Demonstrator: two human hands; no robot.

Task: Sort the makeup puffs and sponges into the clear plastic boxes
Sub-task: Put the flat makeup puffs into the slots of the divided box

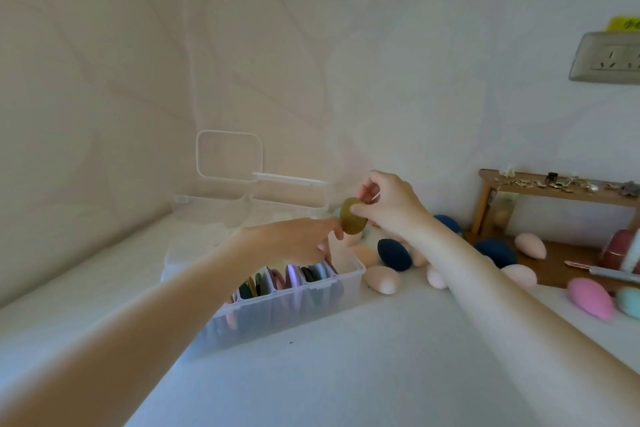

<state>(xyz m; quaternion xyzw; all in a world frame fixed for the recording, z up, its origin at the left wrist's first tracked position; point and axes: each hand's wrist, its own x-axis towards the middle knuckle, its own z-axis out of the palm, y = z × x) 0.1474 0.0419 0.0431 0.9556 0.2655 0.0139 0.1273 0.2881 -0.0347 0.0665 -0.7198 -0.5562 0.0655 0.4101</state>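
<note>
Your left hand [298,241] reaches over the divided box [294,291] of puffs, fingers loosely extended, holding nothing. Just beyond, your right hand [388,204] pinches an olive puff [351,217]. Sponges [394,253] lie scattered under and right of it.

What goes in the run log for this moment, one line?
right hand: pinches olive puff above box | left hand: fingers reach into box | loose sponges beside box: unsorted

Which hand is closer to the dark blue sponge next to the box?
The right hand. It holds an olive puff just above and behind the dark blue sponge. The left hand is farther away, over the clear box.
</note>
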